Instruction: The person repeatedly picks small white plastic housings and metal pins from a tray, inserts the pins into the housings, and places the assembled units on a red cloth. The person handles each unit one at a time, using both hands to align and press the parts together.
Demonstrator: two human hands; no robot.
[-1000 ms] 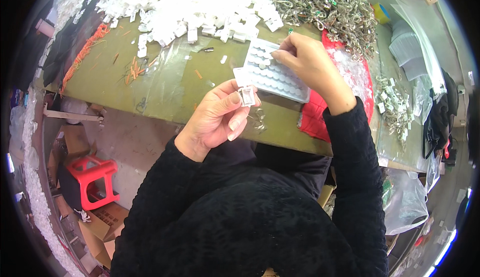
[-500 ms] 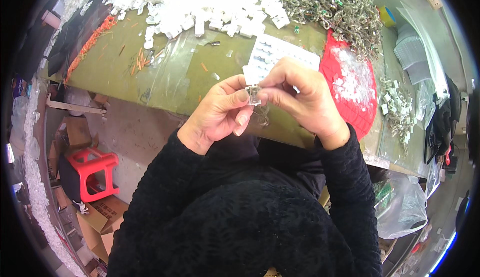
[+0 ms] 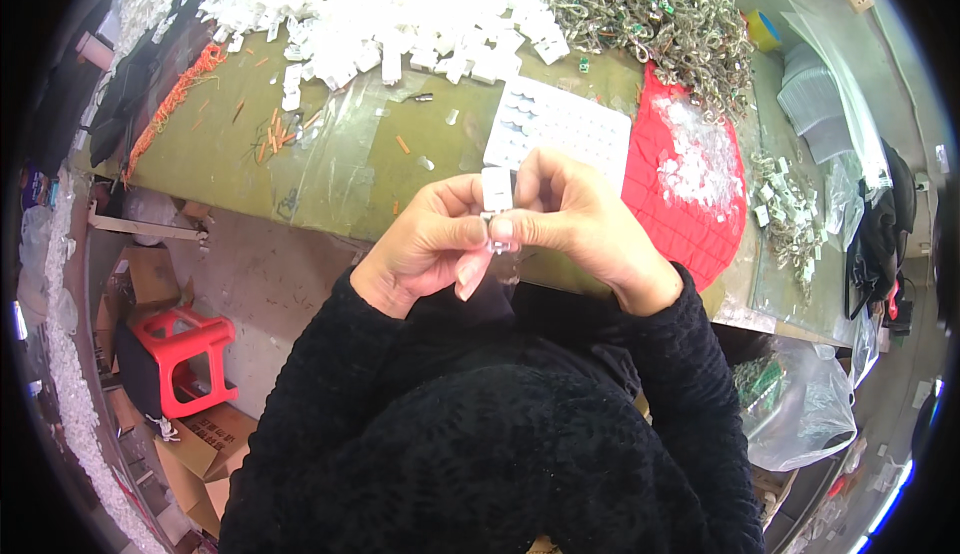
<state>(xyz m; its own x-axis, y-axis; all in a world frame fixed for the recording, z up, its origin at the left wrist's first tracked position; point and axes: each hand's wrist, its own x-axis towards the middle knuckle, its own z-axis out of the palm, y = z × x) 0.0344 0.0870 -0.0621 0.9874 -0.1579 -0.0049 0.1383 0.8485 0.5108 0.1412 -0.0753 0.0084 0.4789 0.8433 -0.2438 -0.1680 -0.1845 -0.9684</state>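
Note:
Over the near edge of the table, my left hand [image 3: 430, 244] and my right hand [image 3: 585, 229] meet fingertip to fingertip. Between their thumbs and fingers they pinch a small white plastic casing [image 3: 497, 190], held upright. A small clear or metallic part shows at its lower end, partly covered by the thumbs. Just beyond the hands lies a white sheet [image 3: 575, 119] with rows of round grey-white spots. A large heap of similar white casings [image 3: 390, 14] covers the far left and middle of the table.
A pile of grey looped cables [image 3: 660, 14] sits at the far right, beside a red cloth [image 3: 690, 214] bearing clear plastic bits. More cabled white pieces [image 3: 790, 209] lie farther right. Orange scraps [image 3: 275, 137] dot the green tabletop [image 3: 340, 184]. A red stool [image 3: 190, 359] stands lower left.
The white casing now stands upright between my hands, where a small clear or metallic piece showed before. My hands have lowered slightly, and the right thumb now presses next to the left.

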